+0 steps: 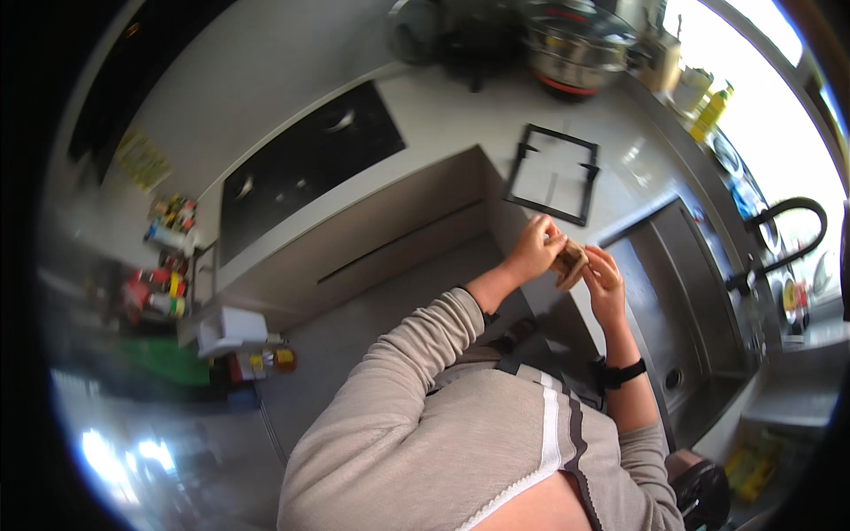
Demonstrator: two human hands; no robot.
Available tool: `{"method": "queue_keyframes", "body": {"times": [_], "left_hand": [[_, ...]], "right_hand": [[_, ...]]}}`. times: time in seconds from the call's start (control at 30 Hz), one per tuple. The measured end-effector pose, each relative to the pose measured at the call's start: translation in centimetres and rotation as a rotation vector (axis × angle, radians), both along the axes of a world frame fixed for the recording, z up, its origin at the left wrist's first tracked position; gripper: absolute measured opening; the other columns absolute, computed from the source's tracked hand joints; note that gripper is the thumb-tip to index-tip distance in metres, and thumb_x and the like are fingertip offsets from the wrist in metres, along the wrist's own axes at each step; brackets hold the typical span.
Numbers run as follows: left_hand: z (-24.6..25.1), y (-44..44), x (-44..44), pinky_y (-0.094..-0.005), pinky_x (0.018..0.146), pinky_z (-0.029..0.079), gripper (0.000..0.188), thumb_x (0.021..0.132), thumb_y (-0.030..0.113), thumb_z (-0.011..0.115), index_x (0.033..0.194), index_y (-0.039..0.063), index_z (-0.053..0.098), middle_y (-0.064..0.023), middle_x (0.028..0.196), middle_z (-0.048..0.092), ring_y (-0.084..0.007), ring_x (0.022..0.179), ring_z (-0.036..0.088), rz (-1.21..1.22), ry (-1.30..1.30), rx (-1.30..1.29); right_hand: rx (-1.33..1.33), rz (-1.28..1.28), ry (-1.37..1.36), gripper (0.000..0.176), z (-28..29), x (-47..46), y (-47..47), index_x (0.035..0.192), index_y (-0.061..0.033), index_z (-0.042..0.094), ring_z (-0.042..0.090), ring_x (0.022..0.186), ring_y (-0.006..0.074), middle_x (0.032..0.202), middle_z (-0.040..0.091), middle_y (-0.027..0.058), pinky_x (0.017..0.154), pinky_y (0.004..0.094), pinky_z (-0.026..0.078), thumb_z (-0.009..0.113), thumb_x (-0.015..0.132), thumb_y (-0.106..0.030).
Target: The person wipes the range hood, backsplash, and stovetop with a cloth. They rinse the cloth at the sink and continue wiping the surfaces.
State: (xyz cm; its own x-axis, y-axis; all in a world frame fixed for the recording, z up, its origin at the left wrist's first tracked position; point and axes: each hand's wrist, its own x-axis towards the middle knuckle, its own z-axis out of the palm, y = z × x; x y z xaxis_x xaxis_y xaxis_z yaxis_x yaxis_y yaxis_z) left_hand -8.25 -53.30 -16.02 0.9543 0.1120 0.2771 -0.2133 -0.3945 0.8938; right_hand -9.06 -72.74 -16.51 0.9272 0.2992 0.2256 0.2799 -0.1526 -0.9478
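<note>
Both my hands hold one small, crumpled brown cloth (569,264) in front of my body. My left hand (533,251) pinches its left side between thumb and fingers. On the right side, the fingers of my right hand (604,277) grip the cloth's edge. The hands are over the counter's front edge, close to the sink. Just beyond them a black rectangular pan support (590,174) lies flat on the pale countertop (451,119). To the right of my right hand is a stainless steel sink (684,292).
A black tap (807,206) arches over the sink's far side. A black glass hob (312,169) is set into the counter at left. A steel pot (574,60) stands at the back. A yellow bottle (710,114) is by the window. Blurred bottles (156,292) crowd the left.
</note>
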Motion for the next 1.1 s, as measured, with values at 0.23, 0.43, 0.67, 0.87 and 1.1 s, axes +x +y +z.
{"method": "queue_keyframes", "body": {"times": [0.23, 0.43, 0.67, 0.87, 1.1], "left_hand": [[1.8, 6.3, -8.4, -0.0398, 0.065, 0.047, 0.022, 0.092, 0.018, 0.062, 0.09, 0.002, 0.046, -0.0184, 0.075, 0.058, -0.0324, 0.069, 0.059, 0.118, 0.105, 0.043], [2.0, 13.8, -13.0, -0.0362, 0.082, 0.045, 0.04, 0.077, 0.031, 0.079, 0.098, 0.007, 0.054, -0.0107, 0.1, 0.051, -0.028, 0.094, 0.055, -0.065, 0.154, 0.172], [-0.7, 26.4, -17.2, -0.0363, 0.091, 0.045, 0.04, 0.076, 0.01, 0.071, 0.112, 0.01, 0.054, -0.0122, 0.111, 0.049, -0.0286, 0.104, 0.053, 0.102, 0.181, 0.257], [-3.4, 37.0, -20.4, -0.0361, 0.081, 0.051, 0.026, 0.083, 0.016, 0.07, 0.102, 0.002, 0.062, -0.009, 0.107, 0.058, -0.0224, 0.092, 0.062, 0.139, 0.096, 0.153], [-2.8, 45.9, -23.5, -0.0345, 0.068, 0.048, 0.013, 0.09, 0.014, 0.06, 0.092, 0.002, 0.063, -0.0138, 0.082, 0.066, -0.0235, 0.074, 0.064, 0.21, 0.261, 0.098]], "right_hand": [[0.081, 0.145, 0.054, 0.02, -0.7, -3.7, 6.7, 0.105, 0.0034, 0.067, 0.061, 0.097, 0.0158, 0.108, 0.066, 0.0107, 0.083, 0.0266, 0.048, 0.058, 0.09, -0.006], [0.119, 0.259, 0.241, 0.017, 1.2, -3.8, 12.5, 0.098, 0.0018, 0.064, 0.058, 0.081, 0.0095, 0.085, 0.065, 0.0011, 0.075, 0.0232, 0.047, 0.051, 0.094, -0.009], [0.044, 0.34, 0.071, 0.019, 2.2, -4.5, 27.6, 0.095, -0.0005, 0.062, 0.055, 0.074, 0.0109, 0.076, 0.06, 0.0044, 0.07, 0.0266, 0.047, 0.047, 0.092, -0.012], [-0.243, 0.714, 0.262, 0.019, 4.0, -6.3, 41.4, 0.094, 0.0019, 0.064, 0.061, 0.074, 0.0178, 0.078, 0.065, 0.0101, 0.07, 0.0299, 0.05, 0.055, 0.088, -0.014], [-0.603, 1.103, -0.297, 0.037, 6.0, -4.4, 50.4, 0.107, -0.0029, 0.063, 0.067, 0.072, 0.0228, 0.093, 0.067, 0.0149, 0.067, 0.0328, 0.054, 0.074, 0.077, -0.023]]}}
